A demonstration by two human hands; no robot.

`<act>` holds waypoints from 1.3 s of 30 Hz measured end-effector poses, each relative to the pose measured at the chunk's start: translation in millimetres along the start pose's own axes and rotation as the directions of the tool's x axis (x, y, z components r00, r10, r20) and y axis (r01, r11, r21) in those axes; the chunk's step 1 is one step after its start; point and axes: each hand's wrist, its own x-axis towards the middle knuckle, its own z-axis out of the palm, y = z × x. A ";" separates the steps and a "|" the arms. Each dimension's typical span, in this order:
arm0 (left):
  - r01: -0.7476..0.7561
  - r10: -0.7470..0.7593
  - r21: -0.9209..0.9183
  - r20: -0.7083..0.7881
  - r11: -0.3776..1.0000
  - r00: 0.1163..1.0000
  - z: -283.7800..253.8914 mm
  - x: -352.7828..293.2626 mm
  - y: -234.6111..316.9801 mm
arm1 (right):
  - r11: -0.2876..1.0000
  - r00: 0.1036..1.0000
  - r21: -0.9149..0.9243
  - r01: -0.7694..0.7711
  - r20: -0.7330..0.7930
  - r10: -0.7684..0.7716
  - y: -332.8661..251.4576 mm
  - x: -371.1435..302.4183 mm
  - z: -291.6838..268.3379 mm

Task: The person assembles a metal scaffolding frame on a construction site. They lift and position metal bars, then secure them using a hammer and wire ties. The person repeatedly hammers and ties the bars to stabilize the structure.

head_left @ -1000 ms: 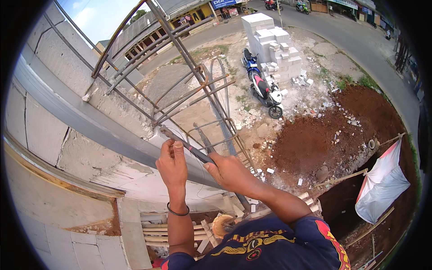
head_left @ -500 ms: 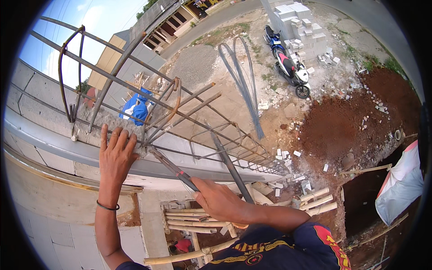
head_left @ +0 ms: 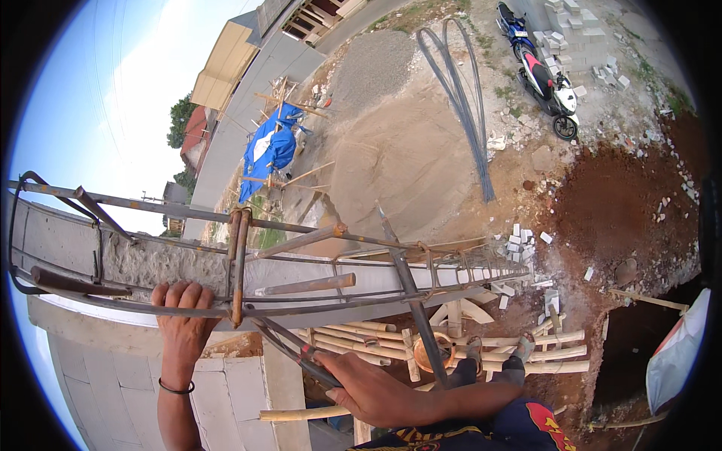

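A cage of rusty steel reinforcing bars (head_left: 301,233) with bent stirrups runs along the top of the block wall. The fingers of my left hand (head_left: 183,319) curl over its near lower bar, beside rough concrete (head_left: 165,264). My right hand (head_left: 376,387) is closed round the dark handles of what looks like a pair of pincers (head_left: 289,342) with a red band. Their far end meets the cage by an upright stirrup (head_left: 239,263); the jaws are hard to make out. A dark metal bar (head_left: 412,289) with a narrow tip slants across the cage, its lower end behind my right forearm.
Below are bamboo poles (head_left: 541,355), an orange bucket (head_left: 434,353) and my sandalled feet (head_left: 523,347). Beyond the wall lie a bundle of long bent steel rods (head_left: 465,105), a blue tarp (head_left: 274,146), motorbikes (head_left: 547,83) and a dark pit (head_left: 639,338).
The view has shifted, and the cage now lies more level across it. My left hand's fingers, stretched over the concrete before, now bend over the bar. My right hand still grips the pincers.
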 end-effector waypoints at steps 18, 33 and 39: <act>0.046 -0.067 0.112 0.189 0.993 0.980 -9.7 -13.1 0.6 | 0.979 0.988 0.190 0.077 0.118 -0.101 20.6 16.3 -36.7; 0.112 -0.136 0.112 0.235 0.987 0.963 -12.9 -22.8 6.7 | 0.962 0.988 0.236 0.135 0.037 -0.148 28.6 21.1 -47.4; 0.172 -0.203 0.168 0.193 0.971 0.960 -7.4 -21.2 9.0 | 0.959 0.990 0.280 0.042 0.117 -0.077 27.0 21.2 -50.4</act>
